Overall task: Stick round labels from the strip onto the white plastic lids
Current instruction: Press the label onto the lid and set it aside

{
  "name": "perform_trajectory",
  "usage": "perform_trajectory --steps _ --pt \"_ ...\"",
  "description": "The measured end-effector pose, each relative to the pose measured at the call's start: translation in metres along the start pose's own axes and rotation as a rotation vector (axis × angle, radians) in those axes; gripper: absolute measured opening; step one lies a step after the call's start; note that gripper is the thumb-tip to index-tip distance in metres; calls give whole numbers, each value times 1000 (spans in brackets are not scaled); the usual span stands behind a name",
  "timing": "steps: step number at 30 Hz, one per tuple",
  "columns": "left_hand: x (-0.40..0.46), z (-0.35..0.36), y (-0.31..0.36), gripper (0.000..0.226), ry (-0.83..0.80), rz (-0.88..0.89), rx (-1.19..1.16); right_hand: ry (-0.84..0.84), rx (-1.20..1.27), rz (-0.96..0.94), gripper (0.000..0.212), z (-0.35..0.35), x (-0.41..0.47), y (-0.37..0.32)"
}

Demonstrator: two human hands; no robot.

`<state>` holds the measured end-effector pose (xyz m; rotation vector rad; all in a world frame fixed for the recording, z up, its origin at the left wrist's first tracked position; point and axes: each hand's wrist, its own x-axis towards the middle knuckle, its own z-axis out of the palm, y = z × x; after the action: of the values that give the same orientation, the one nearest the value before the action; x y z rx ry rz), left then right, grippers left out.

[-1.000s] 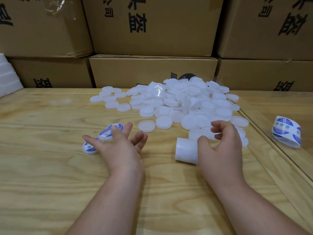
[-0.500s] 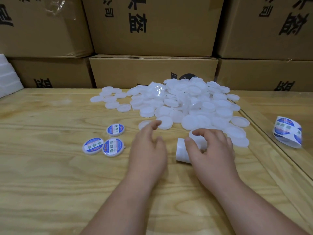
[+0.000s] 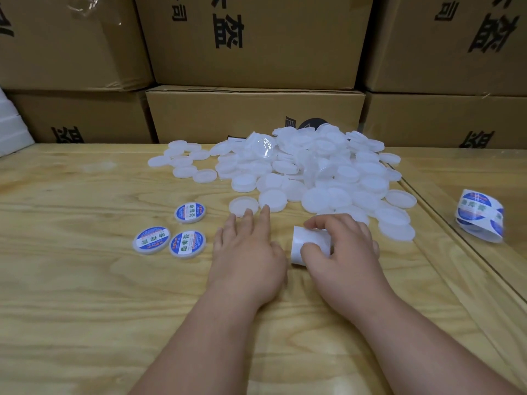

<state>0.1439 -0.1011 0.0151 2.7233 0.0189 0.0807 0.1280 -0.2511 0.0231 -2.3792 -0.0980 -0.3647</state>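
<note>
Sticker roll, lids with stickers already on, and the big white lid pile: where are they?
Sticker roll [image 3: 480, 215]: head view, its curled printed side.
Labelled lids [image 3: 187, 243]: head view, the nearest one's sticker.
Lid pile [image 3: 313, 166]: head view, the heap's middle.

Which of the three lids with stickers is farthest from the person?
The single labelled lid sitting behind the other two. The pair lies side by side, nearer the person; this one sits alone, closer to the pile of plain lids.

Storage or packing area of a small warehouse or workshop. Indicators: stacked brown cardboard cartons [image 3: 251, 41] with large black printed characters form a wall directly behind the plywood counter [image 3: 85, 295]. Against the cartons, a bulk heap of identical white plastic lids [image 3: 313, 172] lies loose on the counter. Left of the heap, 3 labelled lids [image 3: 171, 235] lie grouped.
</note>
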Motion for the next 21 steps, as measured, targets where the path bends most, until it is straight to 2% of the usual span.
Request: perform_trajectory --steps 4,8,12,16,18,21 --pt "-2 0 1 65 134 13 -115 -36 -7 -37 43 0 -1 -1" --pt "-3 1 -1 56 246 -54 -197 -97 -74 -57 51 2 -1 1" --pt "-1 2 -3 26 262 -90 -140 -141 -169 -90 64 4 -3 3" --pt "-1 1 -1 10 265 -26 -247 -89 -103 -71 46 3 -1 4" --pt "-3 -2 1 15 273 19 -411 -25 2 -55 34 3 0 5" --pt "-8 -11 5 20 252 23 -759 44 195 48 31 2 2 6"
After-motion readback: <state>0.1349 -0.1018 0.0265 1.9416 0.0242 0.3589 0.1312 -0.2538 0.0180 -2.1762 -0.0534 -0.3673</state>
